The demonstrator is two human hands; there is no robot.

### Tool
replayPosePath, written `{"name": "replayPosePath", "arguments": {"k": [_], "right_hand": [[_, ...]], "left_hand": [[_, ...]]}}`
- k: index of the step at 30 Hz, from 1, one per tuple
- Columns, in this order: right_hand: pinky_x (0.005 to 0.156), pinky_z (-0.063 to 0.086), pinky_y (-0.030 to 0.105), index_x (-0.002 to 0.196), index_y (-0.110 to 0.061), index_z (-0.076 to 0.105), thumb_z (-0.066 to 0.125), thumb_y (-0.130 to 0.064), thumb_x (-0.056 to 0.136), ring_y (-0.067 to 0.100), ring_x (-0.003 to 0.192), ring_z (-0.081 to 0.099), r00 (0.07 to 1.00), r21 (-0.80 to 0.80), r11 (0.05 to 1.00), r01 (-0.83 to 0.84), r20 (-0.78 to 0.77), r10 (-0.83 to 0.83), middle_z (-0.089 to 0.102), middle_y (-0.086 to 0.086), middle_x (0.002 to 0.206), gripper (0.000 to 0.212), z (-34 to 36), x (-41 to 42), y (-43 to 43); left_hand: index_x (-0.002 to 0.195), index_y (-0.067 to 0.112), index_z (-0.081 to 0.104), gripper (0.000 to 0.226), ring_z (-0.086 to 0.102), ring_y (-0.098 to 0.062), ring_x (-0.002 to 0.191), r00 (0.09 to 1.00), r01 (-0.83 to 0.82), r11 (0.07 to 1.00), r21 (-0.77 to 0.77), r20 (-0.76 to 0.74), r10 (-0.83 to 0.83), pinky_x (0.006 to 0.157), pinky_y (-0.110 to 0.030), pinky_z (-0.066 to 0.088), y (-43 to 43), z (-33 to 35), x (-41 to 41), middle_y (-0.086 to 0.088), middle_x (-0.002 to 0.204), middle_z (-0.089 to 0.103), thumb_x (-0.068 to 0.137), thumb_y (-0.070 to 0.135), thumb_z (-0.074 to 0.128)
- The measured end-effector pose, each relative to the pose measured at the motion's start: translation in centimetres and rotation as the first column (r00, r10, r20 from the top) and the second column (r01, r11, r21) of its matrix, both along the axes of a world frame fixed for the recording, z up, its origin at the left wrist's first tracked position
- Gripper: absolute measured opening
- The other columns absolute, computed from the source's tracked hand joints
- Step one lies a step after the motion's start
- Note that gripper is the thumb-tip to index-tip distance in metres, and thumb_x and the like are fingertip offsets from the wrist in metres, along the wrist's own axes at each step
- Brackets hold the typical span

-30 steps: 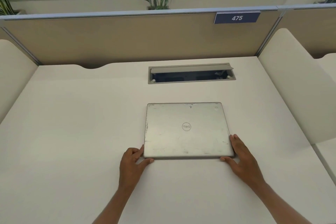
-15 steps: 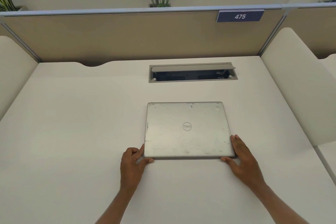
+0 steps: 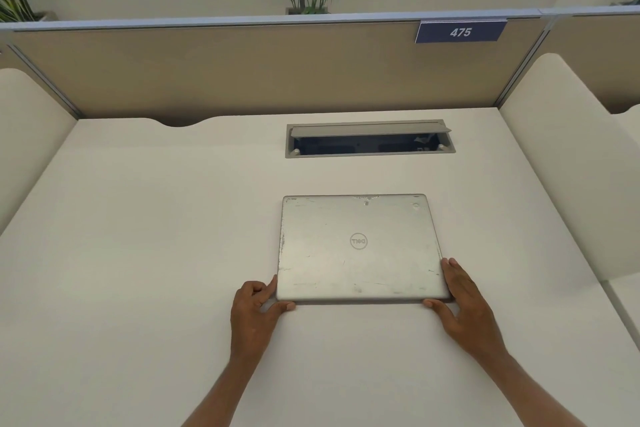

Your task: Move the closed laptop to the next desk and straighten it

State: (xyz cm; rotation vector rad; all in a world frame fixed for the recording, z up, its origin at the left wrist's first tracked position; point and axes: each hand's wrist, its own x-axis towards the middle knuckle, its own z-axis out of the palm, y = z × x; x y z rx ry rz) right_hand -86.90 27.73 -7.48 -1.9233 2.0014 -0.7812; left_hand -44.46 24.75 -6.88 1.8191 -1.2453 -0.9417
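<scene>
The closed Dell laptop (image 3: pixel 360 248) lies flat on the white worktop (image 3: pixel 138 253), right of centre and in front of the open cable hatch (image 3: pixel 370 139) near the back edge. Its sides run nearly square to the worktop's edges. Compared with a second ago almost nothing has shifted: the laptop keeps the same place and angle, and both hands stay at its near corners. That suggests the straightening is finished or down to tiny corrections, so the task looks close to done, provided this is the destination desk; the pictures do not show where the laptop came from.

The left hand (image 3: pixel 254 314) cups the near-left corner, fingers (image 3: pixel 258 288) curled against the side edge and thumb along the front edge. The right hand (image 3: pixel 467 305) lies more open, fingers extended along the right side, thumb touching the front edge. Neither hand closes around the laptop; they bracket it by contact, and it rests on the worktop.

Whether any fingertips reach under the laptop's base cannot be told. The forearms are cut off at the bottom of the view. The hatch's dark interior is hard to make out. The partition (image 3: pixel 242 69) carries a sign reading 475 (image 3: pixel 460 32).
</scene>
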Motion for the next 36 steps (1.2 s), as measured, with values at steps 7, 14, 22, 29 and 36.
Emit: {"name": "replayPosePath", "arguments": {"k": [7, 14, 22, 29, 36], "right_hand": [[0.122, 0.030, 0.016, 0.163, -0.013, 0.045, 0.064, -0.059, 0.091, 0.010, 0.158, 0.037, 1.000, 0.010, 1.000, -0.006, 0.004, 0.006, 0.041, -0.012, 0.166, 0.087, -0.1, -0.2, 0.0], [0.120, 0.040, 0.030, 0.164, -0.014, 0.045, 0.071, -0.052, 0.097, 0.016, 0.158, 0.040, 1.000, 0.022, 1.000, 0.007, -0.008, -0.007, 0.043, -0.008, 0.167, 0.081, 0.1, 0.0, 0.0], [0.121, 0.034, 0.022, 0.163, -0.010, 0.045, 0.069, -0.055, 0.096, 0.020, 0.156, 0.043, 0.999, 0.049, 0.999, -0.017, -0.038, 0.019, 0.044, -0.005, 0.166, 0.084, 0.4, 0.1, -0.1], [0.123, 0.041, 0.037, 0.165, -0.012, 0.042, 0.066, -0.061, 0.095, 0.019, 0.158, 0.040, 0.999, 0.061, 0.998, -0.027, -0.033, 0.029, 0.044, -0.004, 0.167, 0.089, 0.6, 0.2, 0.0], [0.126, 0.036, 0.048, 0.165, -0.008, 0.040, 0.044, -0.090, 0.088, 0.025, 0.157, 0.039, 0.999, 0.112, 0.994, 0.016, -0.036, -0.012, 0.045, 0.009, 0.167, 0.112, 1.5, 0.8, -2.9]], "left_hand": [[0.137, 0.029, 0.078, 0.067, 0.059, -0.025, 0.104, 0.999, 0.013, 1.000, 0.007, 0.034, -0.014, 0.084, -0.014, 0.043, 0.0, 0.2, -0.1, 0.007, 0.099, 0.057, 0.074, 0.018, 0.099], [0.139, 0.030, 0.076, 0.069, 0.058, -0.024, 0.099, 0.997, 0.021, 1.000, -0.021, 0.070, -0.020, 0.081, -0.007, 0.042, 0.0, 0.1, -0.4, 0.005, 0.095, 0.054, 0.075, 0.014, 0.096], [0.128, 0.041, 0.076, 0.063, 0.057, -0.023, 0.098, 0.999, 0.012, 1.000, -0.005, 0.037, -0.011, 0.080, -0.005, 0.042, 0.1, 0.4, -0.4, 0.003, 0.096, 0.053, 0.075, 0.016, 0.098], [0.142, 0.034, 0.073, 0.072, 0.056, -0.020, 0.105, 0.990, 0.081, 0.997, 0.001, 0.119, -0.081, 0.084, -0.014, 0.043, 0.2, 0.7, -0.4, 0.007, 0.099, 0.056, 0.076, 0.023, 0.098], [0.155, 0.020, 0.056, 0.100, 0.059, -0.025, 0.115, 0.986, 0.080, 0.993, 0.086, 0.138, -0.092, 0.099, -0.038, 0.053, -2.3, 3.1, -0.9, 0.009, 0.116, 0.059, 0.075, 0.072, 0.085]]}}
